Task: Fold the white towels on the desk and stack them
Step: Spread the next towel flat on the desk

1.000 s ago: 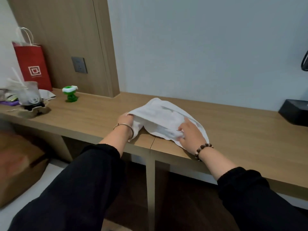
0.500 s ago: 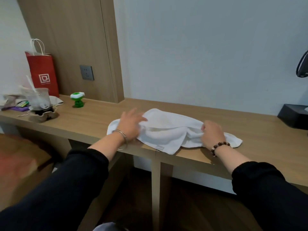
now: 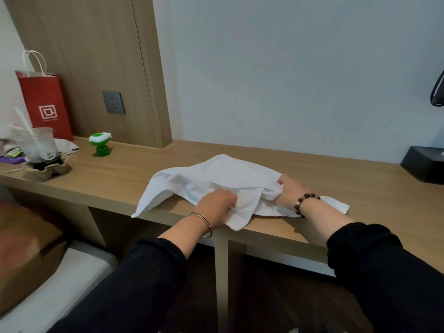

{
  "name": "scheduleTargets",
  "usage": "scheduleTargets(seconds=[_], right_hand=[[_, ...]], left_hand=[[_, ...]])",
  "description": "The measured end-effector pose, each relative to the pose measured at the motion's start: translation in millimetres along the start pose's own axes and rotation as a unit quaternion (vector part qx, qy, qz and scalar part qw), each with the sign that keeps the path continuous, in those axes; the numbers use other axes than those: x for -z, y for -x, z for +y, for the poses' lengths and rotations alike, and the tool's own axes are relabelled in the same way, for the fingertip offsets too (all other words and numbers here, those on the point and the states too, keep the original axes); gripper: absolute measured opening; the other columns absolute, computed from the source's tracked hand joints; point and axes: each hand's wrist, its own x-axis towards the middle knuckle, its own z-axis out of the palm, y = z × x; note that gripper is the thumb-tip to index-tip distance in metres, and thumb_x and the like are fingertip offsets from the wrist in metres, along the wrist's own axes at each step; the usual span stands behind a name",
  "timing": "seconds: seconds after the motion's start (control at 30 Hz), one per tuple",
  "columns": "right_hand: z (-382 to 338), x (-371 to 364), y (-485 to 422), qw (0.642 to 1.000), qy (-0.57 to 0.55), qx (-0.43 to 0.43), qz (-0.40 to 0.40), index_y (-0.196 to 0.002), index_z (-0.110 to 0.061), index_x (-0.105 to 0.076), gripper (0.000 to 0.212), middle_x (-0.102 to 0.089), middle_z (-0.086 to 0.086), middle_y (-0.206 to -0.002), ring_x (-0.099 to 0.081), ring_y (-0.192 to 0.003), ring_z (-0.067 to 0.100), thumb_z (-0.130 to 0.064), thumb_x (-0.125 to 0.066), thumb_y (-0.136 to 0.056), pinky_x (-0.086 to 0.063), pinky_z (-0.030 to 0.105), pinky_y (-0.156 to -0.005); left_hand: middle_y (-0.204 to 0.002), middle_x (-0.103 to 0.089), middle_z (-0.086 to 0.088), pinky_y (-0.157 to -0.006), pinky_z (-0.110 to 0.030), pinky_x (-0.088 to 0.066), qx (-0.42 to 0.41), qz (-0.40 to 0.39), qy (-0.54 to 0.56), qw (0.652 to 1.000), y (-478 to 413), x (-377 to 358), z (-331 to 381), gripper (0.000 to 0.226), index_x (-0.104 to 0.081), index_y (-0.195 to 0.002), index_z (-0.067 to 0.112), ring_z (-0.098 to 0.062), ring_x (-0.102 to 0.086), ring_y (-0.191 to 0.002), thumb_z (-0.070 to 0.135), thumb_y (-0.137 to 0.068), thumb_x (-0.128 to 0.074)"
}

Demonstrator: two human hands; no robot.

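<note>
Where the left hand (image 3: 216,207) lay flat on the white towel (image 3: 216,174) half a second ago, it is now drawn in toward the front edge, and its fingers (image 3: 231,204) are pinched on a fold of cloth. The right hand (image 3: 292,191) is kept at the towel's right part, its fingers clamped on a bunched fold. The towel is left rumpled across the tabletop (image 3: 120,179), one corner hanging over the front edge. From this, corners are judged to be sought for a first fold; no fold is made yet and no stack is seen.

On the tabletop's left end a red paper bag (image 3: 45,104), a plastic cup (image 3: 39,145) and a green toy (image 3: 101,145) are set. A wall socket (image 3: 113,102) is fitted in the wood panel behind, and a black box (image 3: 422,167) is placed far right.
</note>
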Motion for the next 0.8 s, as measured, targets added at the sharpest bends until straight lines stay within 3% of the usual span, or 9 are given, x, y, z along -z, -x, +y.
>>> scheduleTargets(seconds=[0.07,0.13,0.23,0.3,0.4,0.5,0.63,0.73,0.8], right_hand=[[2,12,1,0.998,0.053,0.007,0.023,-0.108,-0.02,-0.047,0.031,-0.057,0.0,-0.101,-0.055,-0.093,0.026,-0.03,-0.058,-0.08,-0.046,0.037,-0.081],[12,31,2,0.974,0.183,0.0,0.135,-0.112,-0.017,-0.05,0.026,-0.056,0.004,-0.107,-0.055,-0.1,0.028,-0.019,-0.053,-0.086,-0.045,0.038,-0.087],[34,57,0,0.919,0.295,-0.018,0.262,-0.11,-0.013,-0.054,0.025,-0.049,0.01,-0.11,-0.049,-0.1,0.028,-0.006,-0.049,-0.086,-0.041,0.037,-0.083],[40,59,-2,0.919,0.327,-0.004,0.218,-0.116,-0.016,-0.049,0.038,-0.045,0.008,-0.117,-0.045,-0.107,0.027,-0.01,-0.055,-0.079,-0.039,0.038,-0.089],[33,39,-3,0.964,0.252,0.051,0.071,-0.136,-0.02,-0.035,0.063,-0.04,0.005,-0.14,-0.039,-0.126,0.026,-0.027,-0.06,-0.078,-0.03,0.044,-0.105],[24,26,-3,0.997,0.062,0.051,0.001,-0.143,-0.019,-0.032,0.069,-0.038,0.006,-0.147,-0.036,-0.133,0.028,-0.036,-0.059,-0.081,-0.032,0.042,-0.108],[15,25,-3,0.998,0.043,0.03,0.021,-0.135,-0.019,-0.043,0.058,-0.045,0.006,-0.14,-0.04,-0.126,0.027,-0.053,-0.051,-0.089,-0.037,0.042,-0.102],[-3,35,0,0.979,0.164,0.018,0.119,-0.106,-0.017,-0.06,0.022,-0.05,0.008,-0.119,-0.046,-0.109,0.027,-0.029,-0.05,-0.091,-0.041,0.037,-0.09],[-20,46,-1,0.959,0.23,0.011,0.166,-0.082,-0.013,-0.057,0.012,-0.058,0.007,-0.098,-0.051,-0.083,0.024,-0.013,-0.047,-0.089,-0.044,0.032,-0.071]], left_hand=[[-0.106,-0.057,-0.009,-0.077,-0.033,-0.037,-0.039,-0.032,-0.108,0.993,0,9,-16,0.018,-0.058,-0.102,0.01,-0.027,-0.051,-0.101,0.008,-0.086,-0.049],[-0.106,-0.058,-0.008,-0.078,-0.033,-0.036,-0.032,-0.065,-0.222,0.972,8,22,-43,0.02,-0.059,-0.103,0.012,-0.025,-0.052,-0.102,0.015,-0.088,-0.046],[-0.109,-0.063,0.0,-0.088,-0.032,-0.037,0.094,-0.08,-0.348,0.93,23,44,-89,0.025,-0.064,-0.104,0.02,-0.023,-0.051,-0.109,0.021,-0.091,-0.043],[-0.11,-0.064,0.001,-0.095,-0.034,-0.036,0.171,-0.097,-0.364,0.91,24,55,-99,0.026,-0.064,-0.106,0.021,-0.022,-0.048,-0.114,0.018,-0.093,-0.042],[-0.108,-0.064,-0.003,-0.086,-0.033,-0.043,0.169,-0.059,-0.309,0.934,5,51,-77,0.029,-0.063,-0.106,0.018,-0.024,-0.052,-0.108,0.013,-0.091,-0.039],[-0.123,-0.058,-0.009,-0.095,-0.038,-0.042,0.122,-0.036,-0.1,0.987,-7,24,-45,0.03,-0.058,-0.117,0.015,-0.027,-0.049,-0.114,0.022,-0.095,-0.038],[-0.152,-0.03,0.004,-0.112,-0.047,-0.023,0.099,-0.074,-0.026,0.992,-5,-10,-18,0.047,-0.037,-0.141,0.031,-0.022,-0.025,-0.139,0.046,-0.097,-0.033],[-0.152,-0.031,0.01,-0.114,-0.043,-0.017,0.102,-0.037,0.011,0.994,-6,-18,-19,0.043,-0.045,-0.136,0.037,-0.016,-0.022,-0.141,0.048,-0.096,-0.036],[-0.145,-0.042,0.01,-0.11,-0.037,-0.023,0.089,0.001,0.043,0.995,-7,-20,-22,0.037,-0.055,-0.128,0.034,-0.014,-0.031,-0.137,0.044,-0.095,-0.042]])
